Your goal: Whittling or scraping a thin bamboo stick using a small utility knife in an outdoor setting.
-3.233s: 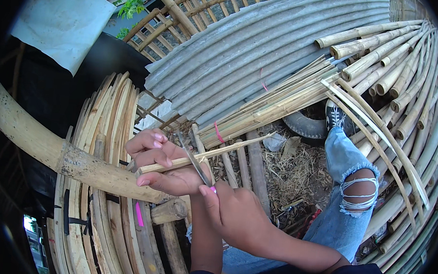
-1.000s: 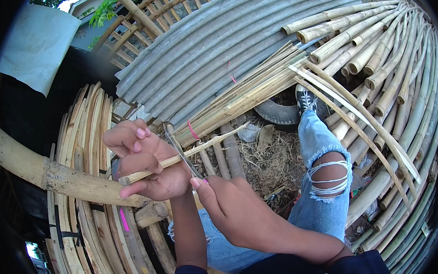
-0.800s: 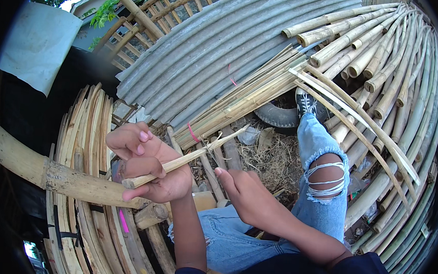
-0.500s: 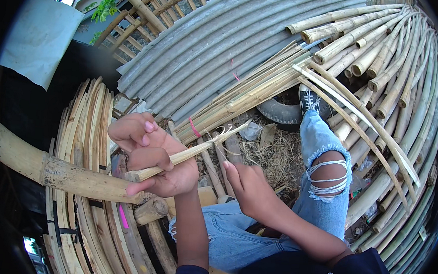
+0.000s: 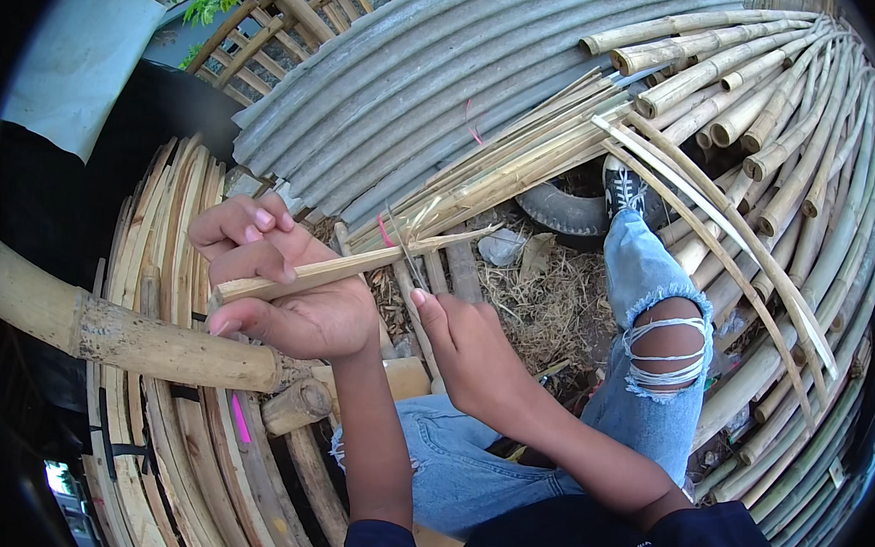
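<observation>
In front of me, the person's left hand [image 5: 323, 312] grasps a split-bamboo stick [image 5: 343, 267] across its palm between thumb and fingers, apparently to steady it against the thin knife [image 5: 416, 271] clenched in the right hand [image 5: 479, 358]. The stick's long axis slants forward and rightward: squared butt beside the left thumb, frayed, narrower tip pointing away, out over the straw-strewn ground [image 5: 555, 313].
</observation>
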Demonstrator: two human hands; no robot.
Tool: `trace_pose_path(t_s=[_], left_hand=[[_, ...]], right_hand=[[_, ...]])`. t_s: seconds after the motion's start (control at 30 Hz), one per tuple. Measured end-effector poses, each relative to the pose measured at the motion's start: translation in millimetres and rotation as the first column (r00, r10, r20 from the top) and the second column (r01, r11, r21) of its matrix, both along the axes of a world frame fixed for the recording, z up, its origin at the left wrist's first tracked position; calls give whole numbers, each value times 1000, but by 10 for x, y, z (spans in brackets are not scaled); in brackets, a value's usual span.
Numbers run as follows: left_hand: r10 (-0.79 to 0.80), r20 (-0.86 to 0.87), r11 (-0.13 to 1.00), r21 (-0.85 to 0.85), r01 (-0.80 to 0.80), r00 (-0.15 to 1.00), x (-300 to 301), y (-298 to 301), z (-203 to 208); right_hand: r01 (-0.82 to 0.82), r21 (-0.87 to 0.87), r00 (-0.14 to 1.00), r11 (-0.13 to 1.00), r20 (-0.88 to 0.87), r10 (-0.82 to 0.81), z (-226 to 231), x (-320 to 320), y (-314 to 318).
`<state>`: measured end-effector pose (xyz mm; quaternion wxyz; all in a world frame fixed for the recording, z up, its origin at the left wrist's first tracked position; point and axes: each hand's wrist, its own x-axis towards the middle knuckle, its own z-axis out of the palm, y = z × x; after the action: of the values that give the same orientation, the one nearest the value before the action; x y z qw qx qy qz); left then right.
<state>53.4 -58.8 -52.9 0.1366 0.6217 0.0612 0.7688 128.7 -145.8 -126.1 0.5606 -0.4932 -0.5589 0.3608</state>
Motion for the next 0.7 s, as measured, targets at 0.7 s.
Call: trace_pose_path(t_s=[0.7], left_hand=[[-102,48,994,53,99,994,-32,38,-9]], right_hand=[[64,-14,995,998,79,-62,-486,127,261]])
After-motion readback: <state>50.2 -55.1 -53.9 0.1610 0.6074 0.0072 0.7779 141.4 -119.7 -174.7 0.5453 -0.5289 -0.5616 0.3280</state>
